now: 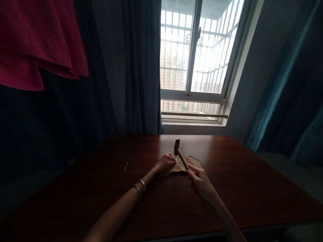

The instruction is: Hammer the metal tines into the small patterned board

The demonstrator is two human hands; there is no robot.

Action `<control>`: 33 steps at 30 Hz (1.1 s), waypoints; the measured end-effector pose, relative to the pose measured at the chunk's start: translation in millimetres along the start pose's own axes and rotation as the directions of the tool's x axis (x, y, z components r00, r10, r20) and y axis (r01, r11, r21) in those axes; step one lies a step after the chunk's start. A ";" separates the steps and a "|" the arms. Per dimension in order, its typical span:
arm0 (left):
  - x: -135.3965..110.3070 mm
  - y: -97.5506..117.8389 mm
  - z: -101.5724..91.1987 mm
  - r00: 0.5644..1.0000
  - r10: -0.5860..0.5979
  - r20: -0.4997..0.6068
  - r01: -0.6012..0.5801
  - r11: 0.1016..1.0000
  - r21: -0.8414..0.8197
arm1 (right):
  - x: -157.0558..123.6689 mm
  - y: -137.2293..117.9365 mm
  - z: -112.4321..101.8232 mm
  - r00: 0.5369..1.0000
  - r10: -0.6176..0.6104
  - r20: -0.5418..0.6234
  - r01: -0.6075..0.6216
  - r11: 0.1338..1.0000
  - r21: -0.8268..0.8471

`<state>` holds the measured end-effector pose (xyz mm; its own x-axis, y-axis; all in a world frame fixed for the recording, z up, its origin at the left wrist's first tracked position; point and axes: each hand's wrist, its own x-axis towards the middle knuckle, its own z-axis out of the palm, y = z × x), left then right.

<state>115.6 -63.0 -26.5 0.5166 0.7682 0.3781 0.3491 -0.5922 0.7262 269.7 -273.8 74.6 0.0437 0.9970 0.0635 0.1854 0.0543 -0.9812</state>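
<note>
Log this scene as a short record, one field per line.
Right hand: the right hand grips a hammer by its wooden handle, head raised
Left hand: the left hand is at the dotted light-coloured piece, by a thin upright pin; grip too small to tell
Left wrist: bracelets
Surface: reddish-brown wooden table
Also on table: a thin shiny item, left of the left hand
Background: barred window, blue curtain
Upper left: hanging crimson cloth
</note>
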 end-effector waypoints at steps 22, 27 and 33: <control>-0.6 1.5 -0.2 1.000 -0.016 0.010 0.016 0.999 -0.033 | -3.7 8.1 2.5 0.999 -0.006 -0.044 0.007 1.000 0.029; 0.3 -0.9 1.1 1.000 0.004 0.001 -0.004 1.000 -0.016 | -5.0 3.8 2.3 0.999 -0.023 -0.032 0.025 0.997 0.066; 0.9 -4.2 1.8 1.000 -0.006 0.008 0.006 1.000 -0.024 | -4.4 7.1 5.2 0.999 0.015 -0.040 -0.015 1.000 0.002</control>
<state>115.9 -60.2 -30.2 0.5204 0.7699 0.3694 0.3336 -0.5815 0.7420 265.7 -277.5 66.4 0.0861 0.9947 0.0556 0.1824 0.0391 -0.9824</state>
